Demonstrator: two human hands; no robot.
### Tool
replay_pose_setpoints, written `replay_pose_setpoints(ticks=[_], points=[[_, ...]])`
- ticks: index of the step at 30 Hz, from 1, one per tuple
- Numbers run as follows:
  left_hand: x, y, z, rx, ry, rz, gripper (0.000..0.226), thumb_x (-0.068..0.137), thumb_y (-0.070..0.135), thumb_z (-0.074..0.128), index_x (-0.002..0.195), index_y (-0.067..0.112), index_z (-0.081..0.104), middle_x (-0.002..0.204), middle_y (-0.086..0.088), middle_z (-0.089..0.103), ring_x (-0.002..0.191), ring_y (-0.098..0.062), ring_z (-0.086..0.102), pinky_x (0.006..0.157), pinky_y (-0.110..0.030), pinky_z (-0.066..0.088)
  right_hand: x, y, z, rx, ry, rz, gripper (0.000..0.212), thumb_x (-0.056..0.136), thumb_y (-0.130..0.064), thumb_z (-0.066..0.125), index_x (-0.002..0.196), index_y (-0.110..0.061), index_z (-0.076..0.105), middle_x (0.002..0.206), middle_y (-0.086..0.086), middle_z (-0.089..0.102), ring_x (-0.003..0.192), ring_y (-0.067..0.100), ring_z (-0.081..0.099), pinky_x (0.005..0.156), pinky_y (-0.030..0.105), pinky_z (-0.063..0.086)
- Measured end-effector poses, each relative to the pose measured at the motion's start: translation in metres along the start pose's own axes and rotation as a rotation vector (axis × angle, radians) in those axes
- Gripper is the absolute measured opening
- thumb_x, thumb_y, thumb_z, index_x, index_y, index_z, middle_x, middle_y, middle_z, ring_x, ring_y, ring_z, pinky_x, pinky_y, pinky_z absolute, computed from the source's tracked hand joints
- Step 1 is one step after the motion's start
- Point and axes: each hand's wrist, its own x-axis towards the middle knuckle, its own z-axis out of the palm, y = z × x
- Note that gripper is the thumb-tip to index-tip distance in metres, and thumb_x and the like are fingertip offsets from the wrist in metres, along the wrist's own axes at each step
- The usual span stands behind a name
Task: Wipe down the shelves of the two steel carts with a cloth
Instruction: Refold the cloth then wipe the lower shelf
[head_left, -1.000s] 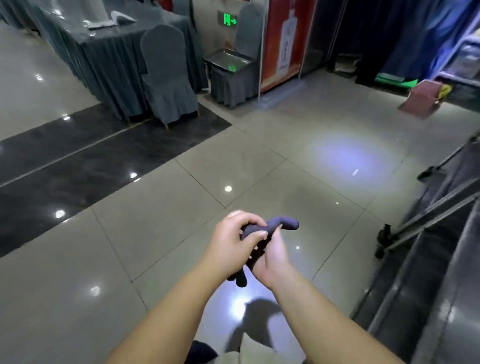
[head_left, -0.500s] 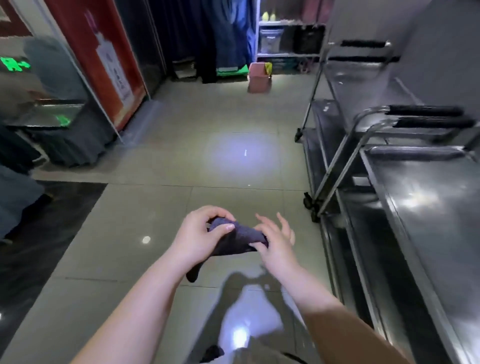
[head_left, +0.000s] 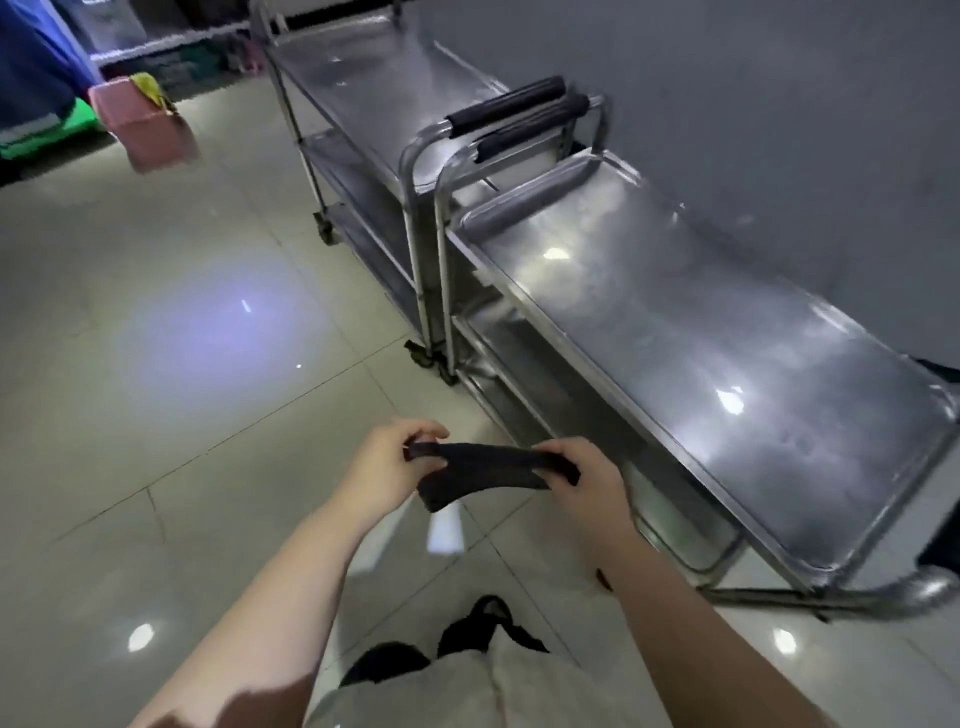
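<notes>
Since half a second ago the view has swung right, so both carts now fill the right of the frame, and the dark cloth, then bunched between the hands, is pulled out into a band low in the centre. The left hand pinches its left end and the right hand is closed on its right end, above the tiled floor. The near cart stands just right of the hands, the far cart beyond it, their handles side by side.
</notes>
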Motion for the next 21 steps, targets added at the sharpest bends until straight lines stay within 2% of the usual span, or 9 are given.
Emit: replay_pose_setpoints(ticks=[5, 8, 10, 13, 15, 17, 19, 21], points=[[0.070, 0.012, 0.045, 0.115, -0.185, 0.108, 0.046, 0.073, 0.003, 0.074, 0.075, 0.046, 0.058, 0.086, 0.007, 0.061, 0.081, -0.003, 0.056, 0.070, -0.012, 0.039, 0.017, 0.041, -0.022, -0.050, 0.129, 0.120, 0.034, 0.081, 0.008, 0.061, 0.101, -0.019, 0.069, 0.098, -0.007, 0.063, 0.092, 0.002, 0.057, 0.083, 0.014, 0.043], [0.107, 0.016, 0.064, 0.200, -0.316, 0.148, 0.033, 0.076, 0.006, 0.073, 0.078, 0.036, 0.060, 0.089, 0.001, 0.061, 0.084, -0.010, 0.055, 0.072, -0.018, 0.038, 0.018, 0.057, -0.017, -0.076, 0.204, 0.202, 0.037, 0.080, 0.011, 0.060, 0.101, -0.019, 0.068, 0.096, -0.008, 0.060, 0.091, -0.002, 0.053, 0.083, 0.007, 0.036], [0.130, 0.018, 0.078, 0.221, -0.409, 0.149, 0.026, 0.076, 0.006, 0.073, 0.080, 0.030, 0.063, 0.087, 0.005, 0.059, 0.081, -0.006, 0.054, 0.071, -0.013, 0.037, 0.019, 0.068, -0.011, -0.088, 0.302, 0.233, 0.039, 0.077, 0.014, 0.060, 0.098, -0.017, 0.070, 0.093, -0.008, 0.060, 0.091, 0.005, 0.054, 0.084, 0.008, 0.035], [0.159, 0.015, 0.104, 0.147, -0.560, 0.169, 0.032, 0.076, -0.002, 0.073, 0.072, 0.028, 0.061, 0.074, 0.012, 0.059, 0.068, 0.007, 0.056, 0.062, -0.004, 0.038, 0.021, 0.082, -0.002, -0.039, 0.481, 0.385, 0.045, 0.075, 0.016, 0.054, 0.105, -0.015, 0.069, 0.103, -0.002, 0.065, 0.101, 0.016, 0.057, 0.092, 0.018, 0.039], [0.172, 0.014, 0.126, 0.094, -0.656, 0.121, 0.025, 0.076, -0.003, 0.074, 0.075, 0.020, 0.064, 0.071, 0.008, 0.061, 0.062, 0.009, 0.056, 0.060, -0.005, 0.040, 0.019, 0.088, 0.004, 0.069, 0.661, 0.528, 0.044, 0.078, 0.016, 0.053, 0.108, -0.015, 0.064, 0.108, 0.002, 0.064, 0.104, 0.018, 0.058, 0.094, 0.014, 0.039], [0.181, 0.014, 0.151, 0.038, -0.732, 0.082, 0.020, 0.076, -0.001, 0.076, 0.081, 0.016, 0.066, 0.076, 0.005, 0.064, 0.066, 0.006, 0.058, 0.066, -0.009, 0.045, 0.014, 0.097, 0.009, 0.180, 0.833, 0.636, 0.041, 0.081, 0.015, 0.055, 0.100, -0.021, 0.061, 0.103, -0.002, 0.064, 0.100, 0.017, 0.059, 0.092, 0.011, 0.041], [0.186, 0.013, 0.182, -0.021, -0.782, 0.061, 0.017, 0.077, 0.004, 0.077, 0.082, 0.018, 0.068, 0.079, 0.003, 0.068, 0.074, -0.006, 0.063, 0.072, -0.019, 0.050, 0.008, 0.113, 0.011, 0.209, 0.973, 0.701, 0.044, 0.083, 0.011, 0.059, 0.093, -0.032, 0.059, 0.099, -0.007, 0.062, 0.097, 0.014, 0.059, 0.091, 0.017, 0.044], [0.191, 0.002, 0.217, -0.053, -0.828, 0.038, 0.014, 0.078, 0.012, 0.077, 0.084, 0.023, 0.070, 0.084, 0.005, 0.071, 0.082, -0.011, 0.066, 0.076, -0.024, 0.054, 0.002, 0.142, 0.012, 0.172, 1.067, 0.719, 0.043, 0.084, 0.006, 0.063, 0.092, -0.036, 0.060, 0.099, -0.006, 0.062, 0.097, 0.013, 0.059, 0.091, 0.021, 0.045]])
